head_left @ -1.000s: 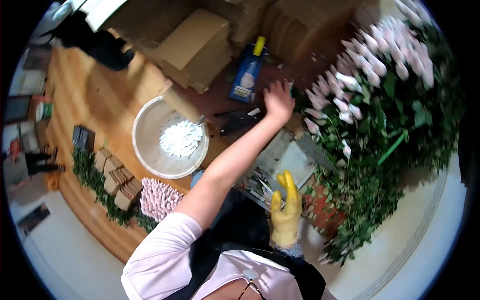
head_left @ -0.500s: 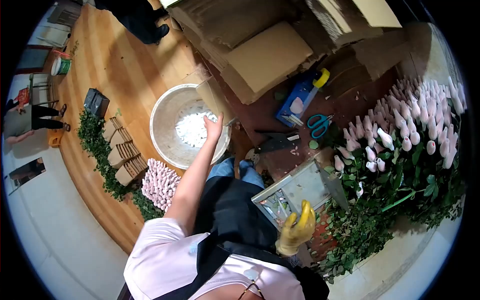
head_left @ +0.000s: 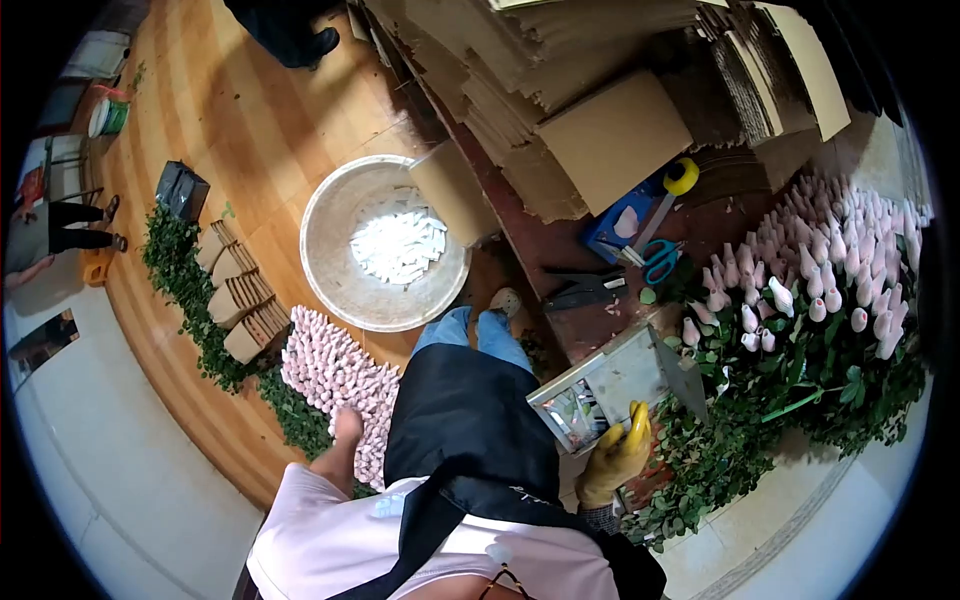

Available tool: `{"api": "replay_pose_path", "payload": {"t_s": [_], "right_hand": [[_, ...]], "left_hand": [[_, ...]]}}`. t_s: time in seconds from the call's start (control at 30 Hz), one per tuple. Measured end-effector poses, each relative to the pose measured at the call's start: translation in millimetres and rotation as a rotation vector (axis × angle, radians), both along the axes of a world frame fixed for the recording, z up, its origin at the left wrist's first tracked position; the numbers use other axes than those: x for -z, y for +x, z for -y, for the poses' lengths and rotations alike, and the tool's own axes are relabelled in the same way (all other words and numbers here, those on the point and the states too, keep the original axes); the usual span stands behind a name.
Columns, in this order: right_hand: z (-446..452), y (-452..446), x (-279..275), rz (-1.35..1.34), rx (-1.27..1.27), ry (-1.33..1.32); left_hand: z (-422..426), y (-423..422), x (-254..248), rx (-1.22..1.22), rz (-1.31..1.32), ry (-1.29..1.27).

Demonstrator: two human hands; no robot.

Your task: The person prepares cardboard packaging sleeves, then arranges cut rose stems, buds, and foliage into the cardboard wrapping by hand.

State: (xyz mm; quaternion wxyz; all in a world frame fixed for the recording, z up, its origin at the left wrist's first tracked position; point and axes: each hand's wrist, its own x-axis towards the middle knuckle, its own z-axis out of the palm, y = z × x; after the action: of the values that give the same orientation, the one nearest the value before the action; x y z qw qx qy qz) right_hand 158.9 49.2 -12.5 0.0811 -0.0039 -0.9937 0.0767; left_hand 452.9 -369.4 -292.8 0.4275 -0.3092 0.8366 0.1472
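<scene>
Gloved right hand [head_left: 615, 462]: fingers partly curled, nothing visibly gripped, beside the metal tray [head_left: 625, 375].
Bare left hand [head_left: 348, 425]: at the lower pink buds [head_left: 335, 370]; finger closure cannot be told.
Packing: buds sit heads together, perhaps to keep the bunch orderly and within reach.
Tub [head_left: 325, 240]: holds white pieces [head_left: 400, 247], probably so they stay contained.
Obstacles: tub and apron [head_left: 465, 405] lie between these buds and the far flowers [head_left: 835, 255]; cardboard [head_left: 455, 195] overhangs the tub's rim.
</scene>
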Motion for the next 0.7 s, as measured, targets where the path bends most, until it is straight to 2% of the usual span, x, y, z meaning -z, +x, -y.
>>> {"api": "replay_pose_path", "payload": {"t_s": [0.03, 0.07, 0.1, 0.2, 0.27, 0.37, 0.43, 0.47, 0.5, 0.53, 0.57, 0.63, 0.67, 0.7], "right_hand": [[1, 0, 0, 0.006, -0.002, -0.003], [1, 0, -1, 0.021, 0.023, 0.014], [2, -2, -1, 0.034, 0.047, 0.032], [5, -2, -1, 0.060, 0.099, 0.040], [9, -2, -3, 0.080, 0.106, 0.027], [3, 1, -2, 0.116, 0.157, -0.015], [1, 5, 4, 0.085, 0.155, 0.000], [2, 4, 4, 0.087, 0.136, 0.009], [4, 4, 4, 0.065, 0.147, -0.004], [7, 3, 6, 0.041, 0.157, -0.020], [5, 4, 7, 0.019, 0.118, 0.034], [1, 9, 12, -0.001, 0.120, 0.025], [1, 9, 12, -0.013, 0.097, 0.069], [2, 7, 12, -0.025, 0.078, 0.084]], "left_hand": [[-4, 50, -8, -0.012, 0.345, 0.059], [-14, 64, -43, -0.008, 0.498, 0.183], [-23, 85, -52, -0.028, 0.522, 0.256], [-39, 150, -1, -0.033, 0.276, 0.386], [-36, 73, 23, 0.095, 0.372, 0.431], [-26, -155, 58, 0.285, 0.315, 0.362], [-18, -273, 116, 0.190, 0.017, 0.276], [-22, -343, 111, 0.102, -0.131, 0.292], [-25, -394, 138, -0.131, -0.447, 0.397], [-42, -445, 130, -0.396, -0.640, 0.329], [-50, -477, 143, -0.421, -0.645, 0.330], [-67, -515, 167, -0.595, -0.752, 0.523], [-75, -518, 162, -0.623, -0.757, 0.526], [-80, -518, 145, -0.672, -0.704, 0.409]]}}
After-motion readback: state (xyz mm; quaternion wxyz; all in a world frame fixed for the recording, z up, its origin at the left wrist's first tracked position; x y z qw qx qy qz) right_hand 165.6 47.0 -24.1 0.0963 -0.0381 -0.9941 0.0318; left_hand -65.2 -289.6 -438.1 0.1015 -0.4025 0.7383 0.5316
